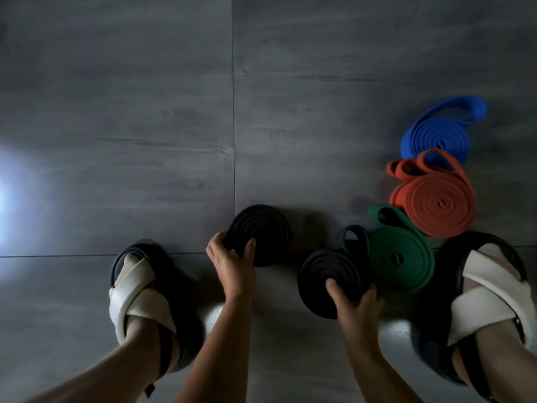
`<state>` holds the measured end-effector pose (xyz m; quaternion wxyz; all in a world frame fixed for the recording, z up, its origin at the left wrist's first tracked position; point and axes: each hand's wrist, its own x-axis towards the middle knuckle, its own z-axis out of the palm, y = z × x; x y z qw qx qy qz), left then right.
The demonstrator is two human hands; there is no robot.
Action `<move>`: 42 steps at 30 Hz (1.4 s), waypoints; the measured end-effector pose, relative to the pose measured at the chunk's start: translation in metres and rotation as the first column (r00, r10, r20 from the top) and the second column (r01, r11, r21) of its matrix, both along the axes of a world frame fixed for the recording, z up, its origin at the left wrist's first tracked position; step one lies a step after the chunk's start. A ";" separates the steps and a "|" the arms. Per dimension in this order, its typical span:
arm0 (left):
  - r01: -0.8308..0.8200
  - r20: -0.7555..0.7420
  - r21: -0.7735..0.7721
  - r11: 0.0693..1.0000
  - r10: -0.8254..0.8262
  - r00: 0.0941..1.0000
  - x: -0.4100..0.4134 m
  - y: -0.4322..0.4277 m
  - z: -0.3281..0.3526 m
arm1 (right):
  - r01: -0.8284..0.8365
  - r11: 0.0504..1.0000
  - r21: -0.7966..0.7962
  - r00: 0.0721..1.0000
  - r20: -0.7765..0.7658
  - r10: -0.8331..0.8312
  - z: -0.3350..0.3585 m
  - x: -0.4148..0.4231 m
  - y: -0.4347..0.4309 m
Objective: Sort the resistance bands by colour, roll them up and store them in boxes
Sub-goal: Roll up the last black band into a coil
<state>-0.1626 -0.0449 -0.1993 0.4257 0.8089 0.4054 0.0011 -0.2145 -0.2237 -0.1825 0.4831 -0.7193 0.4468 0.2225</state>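
Left hand pinches black roll, right hand second black roll. One green roll, one orange roll, one blue roll. Grey tiled floor.

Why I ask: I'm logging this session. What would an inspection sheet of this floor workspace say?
Surface: grey tiled floor, with glare at its left edge.
Job's things: left black roll and right black roll are in hand; green roll, orange roll and blue roll lie close together on the floor at right, tails loose. No boxes seen.
Clutter: nothing seen.
Grips: left grip holds the left black roll by its edge; right grip holds the right black roll, thumb on its face.
Cables: nothing seen.
Surroundings: left sandal and right sandal, both worn, flank the rolls.
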 end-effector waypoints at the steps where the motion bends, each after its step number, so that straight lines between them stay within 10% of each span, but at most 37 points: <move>1: 0.013 0.019 -0.008 1.000 -0.013 1.000 -0.003 0.000 -0.001 | 0.009 1.000 -0.015 1.000 0.022 -0.009 0.000 -0.001 0.001; 19: 0.021 0.138 -0.024 0.999 -0.018 0.990 -0.006 0.001 -0.009 | 0.188 0.973 -0.132 0.970 0.179 -0.163 0.001 0.004 0.024; 29: -0.016 0.149 -0.039 0.999 0.021 0.989 -0.007 -0.001 -0.012 | 0.335 0.940 0.067 0.904 0.260 -0.341 0.015 0.016 0.036; 42: -0.166 0.010 -0.090 0.982 0.167 0.986 -0.009 -0.002 -0.008 | -0.155 0.987 0.037 0.835 0.538 0.111 0.059 0.070 0.023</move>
